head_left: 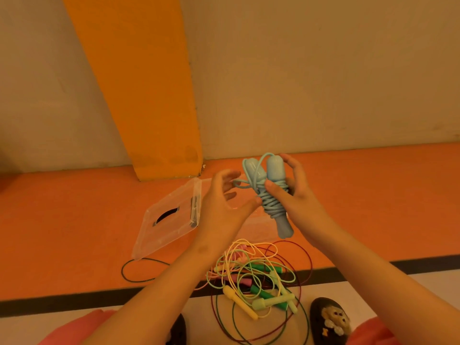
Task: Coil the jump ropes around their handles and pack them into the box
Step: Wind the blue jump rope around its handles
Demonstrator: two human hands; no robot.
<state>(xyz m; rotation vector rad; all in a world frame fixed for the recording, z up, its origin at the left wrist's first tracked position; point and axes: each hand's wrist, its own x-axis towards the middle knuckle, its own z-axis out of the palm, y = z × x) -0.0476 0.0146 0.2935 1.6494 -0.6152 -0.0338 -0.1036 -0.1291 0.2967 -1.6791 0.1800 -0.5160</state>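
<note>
Where the blue jump rope [272, 195] is: held up in the air over the clear box [258, 226], well above the floor. Its two handles stand side by side, slightly tilted, with the cord wound round their middle. One loose loop sticks out to the left.
Right hand [296, 195]: grips the blue bundle, with the thumb pressed across the coils on the near side and the fingers curled behind the handles.
Left hand [224, 205]: wide, with the fingers spread and slightly bent. The fingertips are blurred near the loose loop and the thumb tip is just beside the coils. Whether either touches the cord cannot be told.
Clear box: on the orange floor [74, 220], largely hidden behind both hands, so its inside cannot be made out.
Lid [161, 227]: clear, lying flat just left of the box, with a black slot in its middle and a black latch at its right edge.
Loose ropes [256, 277]: a tangled pile on the near side of the box, between the forearms. It has pink, yellow, green and mint handles, and dark red and dark green cords loop around them.
Yellow handle [239, 305]: at the near edge of the pile, just beside a mint handle [271, 301].
Black stripe [74, 300]: crosses the floor from left to right, passing under the pile.
Orange pillar [139, 83]: far, against a pale wall.
Black shoe [328, 319]: near right, with small charms on it.
</note>
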